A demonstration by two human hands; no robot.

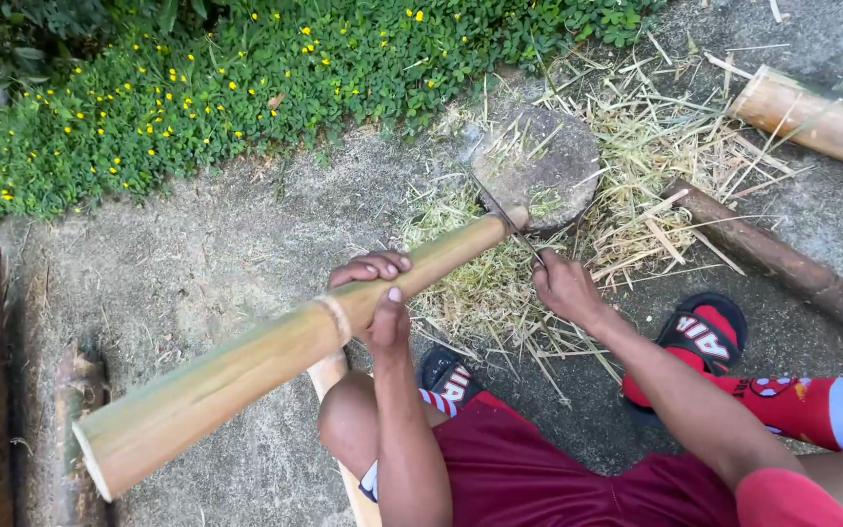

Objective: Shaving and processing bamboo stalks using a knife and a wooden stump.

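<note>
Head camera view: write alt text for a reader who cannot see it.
A seated person's left hand grips a thick bamboo pole while the right hand holds a knife against the pole's far end, which lies at a round wooden block. Straw-like shavings litter the ground beside yellow-flowered plants, with more poles nearby.

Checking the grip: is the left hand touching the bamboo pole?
Touching. The head view shows the left hand wrapped around the bamboo pole, fingers over the top and thumb across its near side.
</note>
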